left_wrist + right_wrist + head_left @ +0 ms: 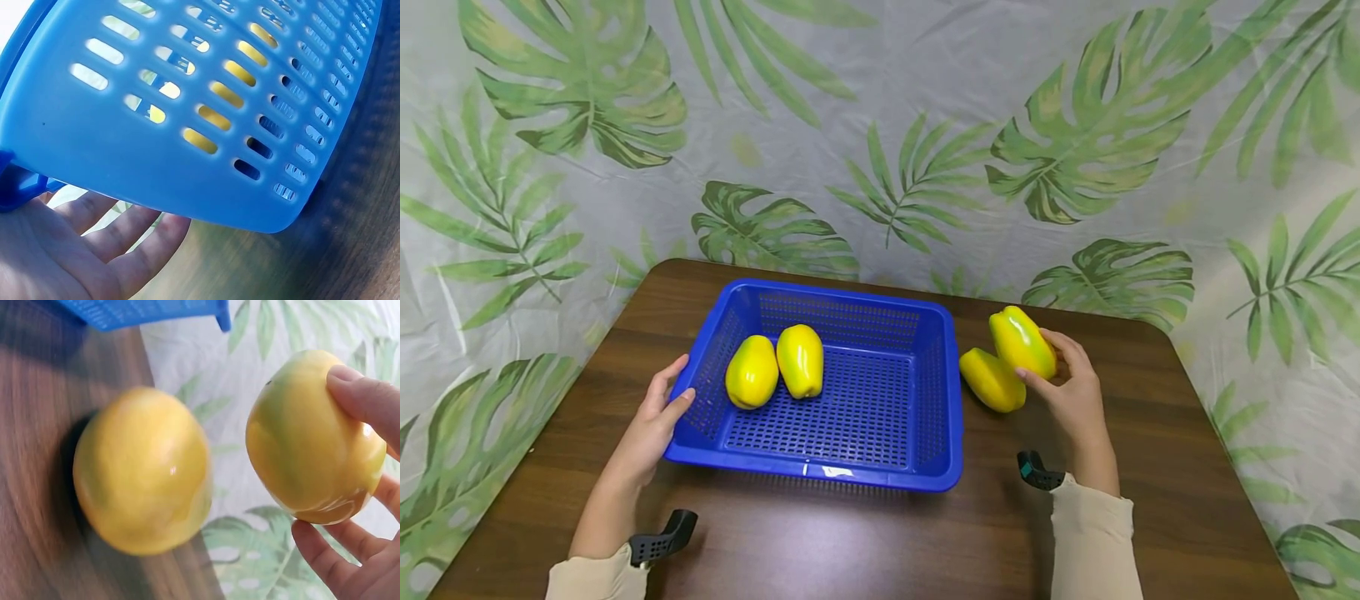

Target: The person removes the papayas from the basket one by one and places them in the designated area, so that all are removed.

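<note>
Two yellow fruits (752,372) lie inside a blue basket (820,475), just right of the left hand (651,421), which grips its edge. The right hand (1078,396) holds a third fruit (1019,340) above the desk (880,550); a fourth fruit (991,383) rests just left of that hand.

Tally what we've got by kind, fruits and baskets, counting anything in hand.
Blue perforated basket: 1
Yellow-green fruits: 4 (2 inside the basket, 1 on the table, 1 held in the right hand)
Total: 5
</note>
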Tool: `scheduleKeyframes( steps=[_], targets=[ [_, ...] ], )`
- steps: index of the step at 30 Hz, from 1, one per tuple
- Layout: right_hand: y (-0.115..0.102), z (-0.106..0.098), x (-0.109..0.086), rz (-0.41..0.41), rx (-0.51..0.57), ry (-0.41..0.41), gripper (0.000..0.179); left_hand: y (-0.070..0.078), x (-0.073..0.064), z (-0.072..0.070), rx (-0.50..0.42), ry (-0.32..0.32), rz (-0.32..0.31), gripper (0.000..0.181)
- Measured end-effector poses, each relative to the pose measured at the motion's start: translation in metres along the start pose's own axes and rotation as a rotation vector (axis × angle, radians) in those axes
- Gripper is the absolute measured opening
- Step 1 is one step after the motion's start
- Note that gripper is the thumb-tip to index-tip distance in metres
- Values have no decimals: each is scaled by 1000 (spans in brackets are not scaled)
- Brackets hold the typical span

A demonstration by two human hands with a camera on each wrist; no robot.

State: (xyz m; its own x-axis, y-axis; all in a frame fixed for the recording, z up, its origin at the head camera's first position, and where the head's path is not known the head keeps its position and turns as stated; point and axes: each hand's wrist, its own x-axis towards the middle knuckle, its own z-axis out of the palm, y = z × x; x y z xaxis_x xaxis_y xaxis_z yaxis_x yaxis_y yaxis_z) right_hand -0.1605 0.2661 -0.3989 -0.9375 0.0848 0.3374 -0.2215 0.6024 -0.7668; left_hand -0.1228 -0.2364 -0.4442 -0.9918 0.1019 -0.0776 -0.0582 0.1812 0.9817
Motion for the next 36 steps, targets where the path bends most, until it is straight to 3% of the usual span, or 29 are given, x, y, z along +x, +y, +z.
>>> scheduleKeyframes(
  steps=[6,18,36],
  targets=[
    [36,-3,0,17,-24,56,60,0,0,0,-5,0,-1,58],
    [72,-5,-11,117,-94,61,61,-2,0,1,-30,-1,22,57],
    [98,3,-24,251,-87,-38,65,-1,0,0,-30,0,9,57]
  ],
)
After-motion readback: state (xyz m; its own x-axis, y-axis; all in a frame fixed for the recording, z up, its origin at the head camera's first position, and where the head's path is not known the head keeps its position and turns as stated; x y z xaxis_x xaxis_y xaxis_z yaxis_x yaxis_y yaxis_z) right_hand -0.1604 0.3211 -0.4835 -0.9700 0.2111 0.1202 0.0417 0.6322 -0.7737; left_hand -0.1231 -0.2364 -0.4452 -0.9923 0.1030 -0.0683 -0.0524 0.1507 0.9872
